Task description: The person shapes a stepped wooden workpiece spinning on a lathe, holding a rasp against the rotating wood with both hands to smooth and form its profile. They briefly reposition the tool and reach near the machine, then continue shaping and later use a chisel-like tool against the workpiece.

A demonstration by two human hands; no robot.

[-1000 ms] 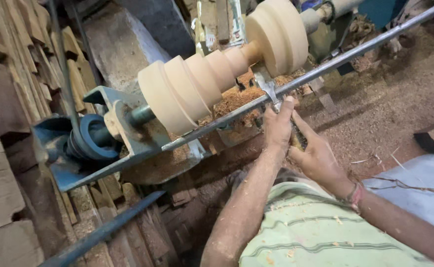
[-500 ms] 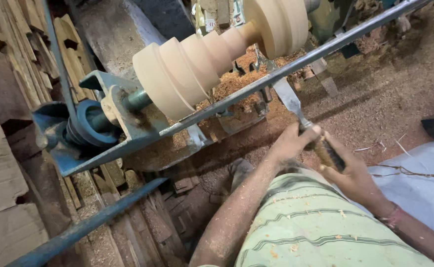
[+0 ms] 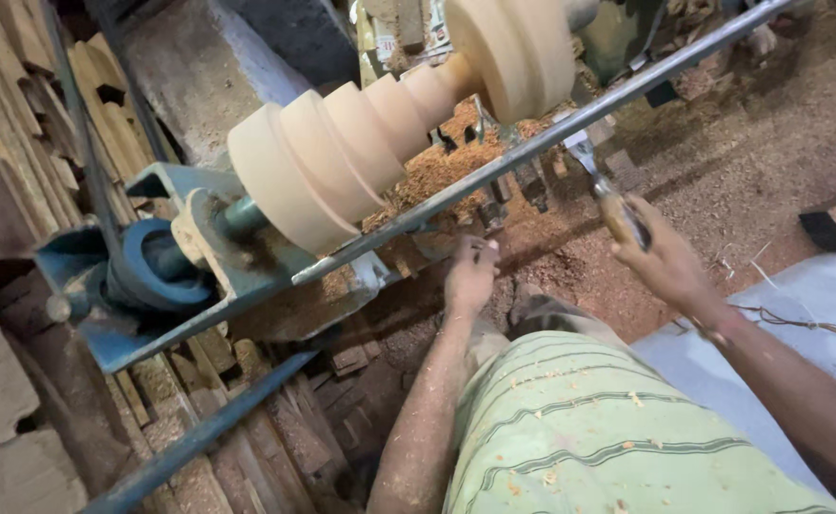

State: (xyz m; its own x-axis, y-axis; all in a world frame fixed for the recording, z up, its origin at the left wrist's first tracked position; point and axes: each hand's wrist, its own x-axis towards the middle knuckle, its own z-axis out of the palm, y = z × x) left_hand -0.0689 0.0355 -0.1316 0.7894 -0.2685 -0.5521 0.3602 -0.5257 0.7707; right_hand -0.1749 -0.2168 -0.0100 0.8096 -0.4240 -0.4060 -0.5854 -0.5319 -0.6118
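Note:
A pale turned wooden piece (image 3: 380, 124), stepped into several rounded rings, sits on a lathe between a blue headstock (image 3: 151, 271) and the far end. A long steel tool rest bar (image 3: 542, 143) runs in front of it. My right hand (image 3: 661, 257) grips the wooden handle of a chisel (image 3: 604, 190), whose blade points up toward the bar, off the wood. My left hand (image 3: 470, 276) hangs below the bar with its fingers loosely curled, holding nothing.
Sawdust and shavings (image 3: 437, 171) cover the lathe bed and floor. Stacked wood planks (image 3: 18, 114) stand at the left. A second blue bar (image 3: 199, 433) lies low at the front. My striped green cloth (image 3: 589, 428) fills the bottom.
My left hand has come off the chisel and dropped below the bar. My right hand has drawn the chisel back to the right, away from the wood.

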